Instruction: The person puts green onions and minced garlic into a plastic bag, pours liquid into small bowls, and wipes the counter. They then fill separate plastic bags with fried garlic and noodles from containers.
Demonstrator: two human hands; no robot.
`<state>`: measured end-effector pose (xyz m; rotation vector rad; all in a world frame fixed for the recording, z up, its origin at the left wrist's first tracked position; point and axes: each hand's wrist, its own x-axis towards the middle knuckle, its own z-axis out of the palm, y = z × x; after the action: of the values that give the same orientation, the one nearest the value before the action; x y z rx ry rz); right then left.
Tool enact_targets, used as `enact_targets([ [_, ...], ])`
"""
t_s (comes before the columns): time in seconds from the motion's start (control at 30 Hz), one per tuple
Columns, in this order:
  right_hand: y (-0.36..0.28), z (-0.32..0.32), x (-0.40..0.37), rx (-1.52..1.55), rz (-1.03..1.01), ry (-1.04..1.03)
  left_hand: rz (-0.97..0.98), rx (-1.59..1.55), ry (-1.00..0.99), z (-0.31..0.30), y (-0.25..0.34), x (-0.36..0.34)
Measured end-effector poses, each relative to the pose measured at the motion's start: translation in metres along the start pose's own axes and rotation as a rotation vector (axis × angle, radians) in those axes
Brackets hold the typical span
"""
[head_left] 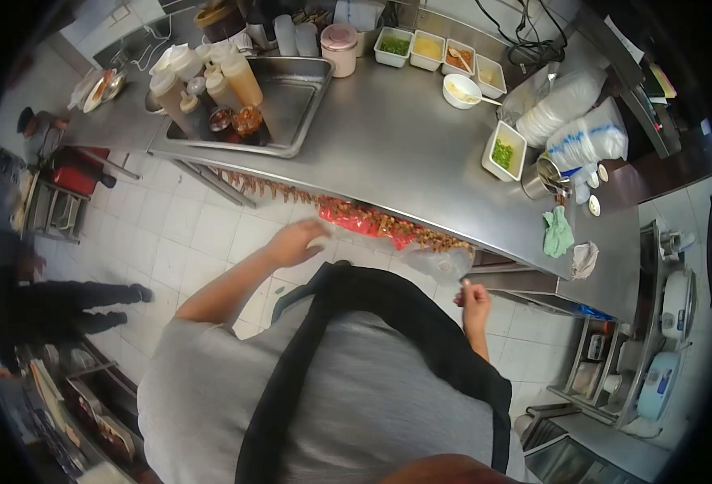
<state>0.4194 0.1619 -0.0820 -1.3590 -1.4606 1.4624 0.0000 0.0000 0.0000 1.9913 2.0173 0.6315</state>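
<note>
My left hand (pixel 295 243) is in front of the steel counter's front edge, fingers loosely stretched, with nothing visible in it. It is nearest to a red plastic bag (pixel 348 219) lying among many small brown pieces (pixel 433 235) below the counter edge; their kind I cannot make out. Lower and to the right, my right hand (pixel 475 302) is closed in a pinch at the corner of a clear plastic bag (pixel 441 263). That bag hangs in front of the brown pieces, and its far side blends into the floor.
On the steel counter (pixel 372 137) stand a metal tray (pixel 303 121) with squeeze bottles (pixel 239 77), tubs of chopped food (pixel 394 46), a white bowl (pixel 461 91) and a tub of chopped greens (pixel 504 152). A green cloth (pixel 557 231) lies at right. People are at left.
</note>
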Motion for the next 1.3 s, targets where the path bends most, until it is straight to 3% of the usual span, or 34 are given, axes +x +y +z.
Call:
enact_targets([
  [0.03, 0.000, 0.012, -0.008, 0.062, 0.027, -0.016, 0.009, -0.007, -0.010, -0.007, 0.010, 0.003],
  [0.07, 0.003, 0.021, -0.012, 0.126, 0.034, -0.045, 0.057, -0.009, 0.136, -0.019, 0.011, 0.028],
  [0.1, -0.017, 0.101, 0.021, 0.112, 0.043, -0.062, 0.121, 0.025, 0.294, -0.079, -0.043, 0.079],
  [0.13, -0.033, 0.119, 0.016, 0.044, 0.057, -0.078, 0.196, 0.065, 0.493, -0.109, -0.045, 0.113],
  [0.27, -0.064, 0.132, 0.013, -0.185, -0.035, -0.061, -0.038, 0.156, 0.683, -0.159, -0.097, 0.239],
  [0.37, -0.077, 0.128, 0.013, -0.128, -0.049, 0.063, -0.309, 0.208, 0.526, -0.165, -0.139, 0.314],
  [0.43, -0.087, 0.125, 0.004, -0.123, -0.028, 0.142, -0.330, 0.327, 0.388, -0.139, -0.191, 0.356],
  [0.67, -0.088, 0.082, -0.004, -0.197, -0.010, 0.329, -0.462, 0.331, 0.136, -0.144, -0.189, 0.367],
  [0.77, -0.097, 0.066, -0.002, -0.145, -0.040, 0.363, -0.514, 0.477, 0.191, -0.150, -0.162, 0.358],
  [0.97, -0.088, 0.015, 0.038, -0.178, -0.136, 0.414, -0.252, 0.246, 0.803, -0.172, -0.205, 0.360],
  [1.0, -0.093, 0.011, 0.043, -0.207, -0.140, 0.446, -0.199, 0.348, 0.937, -0.177, -0.242, 0.366],
  [1.1, -0.095, -0.006, 0.059, -0.138, -0.186, 0.458, -0.418, -0.029, 1.292, -0.189, -0.272, 0.350],
  [1.2, -0.093, -0.012, 0.071, -0.109, -0.183, 0.444, -1.003, -0.376, 1.176, -0.195, -0.294, 0.345],
  [1.3, -0.096, -0.013, 0.079, -0.201, -0.169, 0.457, -1.064, -0.346, 1.242, -0.191, -0.311, 0.344],
])
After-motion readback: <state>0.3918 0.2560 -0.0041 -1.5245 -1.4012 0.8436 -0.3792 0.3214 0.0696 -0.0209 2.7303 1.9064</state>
